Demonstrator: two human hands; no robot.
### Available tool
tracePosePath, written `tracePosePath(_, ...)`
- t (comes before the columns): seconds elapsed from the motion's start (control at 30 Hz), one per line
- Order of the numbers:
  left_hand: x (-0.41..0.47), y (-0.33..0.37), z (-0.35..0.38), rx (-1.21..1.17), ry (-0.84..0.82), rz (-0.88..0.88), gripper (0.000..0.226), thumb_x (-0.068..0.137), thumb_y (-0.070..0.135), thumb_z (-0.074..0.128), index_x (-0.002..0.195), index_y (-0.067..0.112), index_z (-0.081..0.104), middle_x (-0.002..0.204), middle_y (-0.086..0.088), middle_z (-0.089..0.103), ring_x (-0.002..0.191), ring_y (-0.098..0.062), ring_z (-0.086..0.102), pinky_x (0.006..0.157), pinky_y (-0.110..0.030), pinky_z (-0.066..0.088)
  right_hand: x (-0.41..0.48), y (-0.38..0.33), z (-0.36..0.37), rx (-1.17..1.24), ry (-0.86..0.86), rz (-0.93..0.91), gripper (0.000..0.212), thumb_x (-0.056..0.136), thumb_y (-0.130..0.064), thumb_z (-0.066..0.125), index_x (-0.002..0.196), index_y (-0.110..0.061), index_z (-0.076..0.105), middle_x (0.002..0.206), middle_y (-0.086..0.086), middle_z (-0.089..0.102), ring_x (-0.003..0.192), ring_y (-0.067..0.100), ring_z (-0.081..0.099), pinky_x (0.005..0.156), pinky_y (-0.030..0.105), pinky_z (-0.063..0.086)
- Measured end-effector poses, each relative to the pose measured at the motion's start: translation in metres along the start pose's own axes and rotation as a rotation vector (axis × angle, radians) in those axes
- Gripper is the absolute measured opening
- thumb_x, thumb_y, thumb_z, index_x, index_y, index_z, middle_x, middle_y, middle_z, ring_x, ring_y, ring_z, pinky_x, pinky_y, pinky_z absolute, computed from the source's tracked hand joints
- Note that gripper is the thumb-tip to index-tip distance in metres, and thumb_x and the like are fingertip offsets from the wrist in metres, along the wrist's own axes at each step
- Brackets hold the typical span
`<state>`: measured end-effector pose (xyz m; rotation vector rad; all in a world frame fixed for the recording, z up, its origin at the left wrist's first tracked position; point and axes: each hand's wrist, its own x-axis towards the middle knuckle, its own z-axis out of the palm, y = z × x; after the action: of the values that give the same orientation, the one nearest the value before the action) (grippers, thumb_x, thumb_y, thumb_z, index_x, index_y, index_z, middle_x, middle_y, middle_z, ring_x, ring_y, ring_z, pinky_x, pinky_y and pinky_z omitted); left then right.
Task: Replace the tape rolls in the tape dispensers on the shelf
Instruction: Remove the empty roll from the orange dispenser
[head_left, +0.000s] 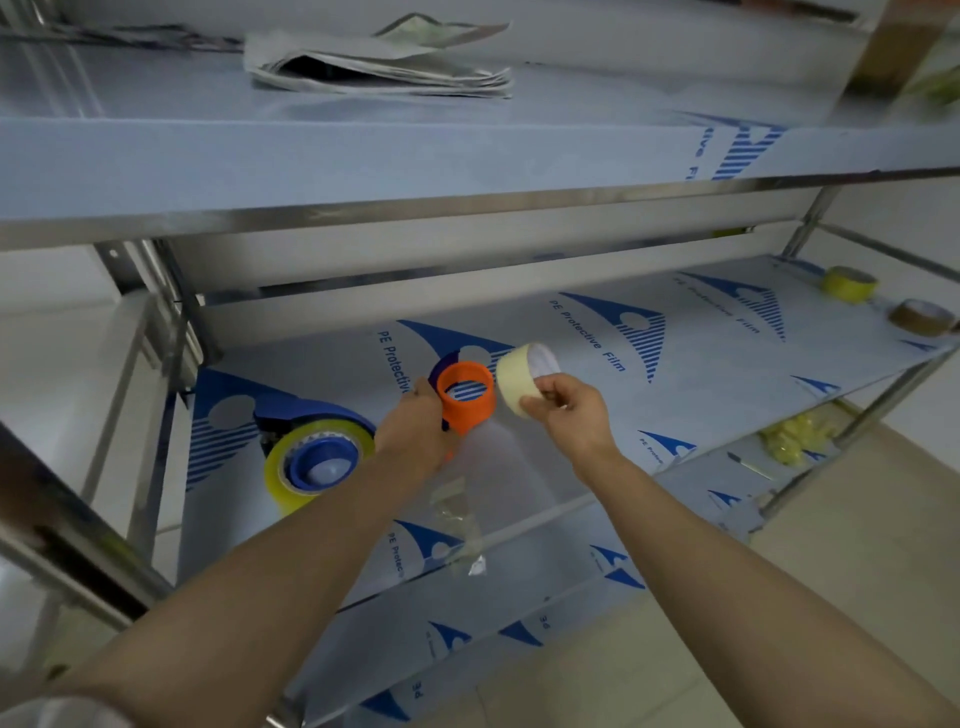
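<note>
Hovering over the middle shelf (727, 374), the orange dispenser (466, 396) sits in the left hand (413, 434), fingers wrapped round its lower part. Most of the body is hidden behind that hand, just a purple edge showing. Its bare hub opens up toward the camera, axis tipped slightly back. Just beside it on the right, the cream tape roll (517, 371) is pinched at its rim by the right hand (569, 410), bore tilted up and to the right. Steel shelving here, wrapped in blue-printed protective film — a blue dispenser (311, 415) lies at left carrying a yellowish roll (278, 475), a yellow roll (849, 283) and a brown roll (919, 317) sit far right, newspapers (379, 67) lie on the tier above, and pale floor tiles show below.
</note>
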<state>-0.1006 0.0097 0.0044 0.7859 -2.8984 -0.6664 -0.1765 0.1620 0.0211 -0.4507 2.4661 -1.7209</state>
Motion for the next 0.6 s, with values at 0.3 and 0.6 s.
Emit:
tracePosePath(0.3,0.01,0.0,0.008,0.015,-0.112,-0.088,0.078,0.092,0.027,0.054,0.147,-0.001,0.008,0.144,-0.024,0.031,0.129,-0.036,0.042,0.106,-0.042,0.038,0.004,0.02,0.013,-0.289,-0.131,-0.152,0.019,0.084,-0.007,0.064,0.102,-0.006,0.068,0.092,0.002,0.062,0.086,0.014,0.053,0.075,0.02,0.038)
tracePosePath(0.6,0.018,0.051,-0.006,-0.005,0.063,0.232,0.066,0.086,0.026,0.056,0.145,0.015,0.031,0.151,-0.013,0.032,0.137,-0.03,0.032,0.115,-0.039,0.023,0.012,0.019,-0.011,-0.204,-0.046,-0.046,0.024,0.085,-0.008,0.061,0.108,-0.01,0.067,0.1,0.004,0.065,0.095,0.021,0.059,0.089,0.035,0.049)
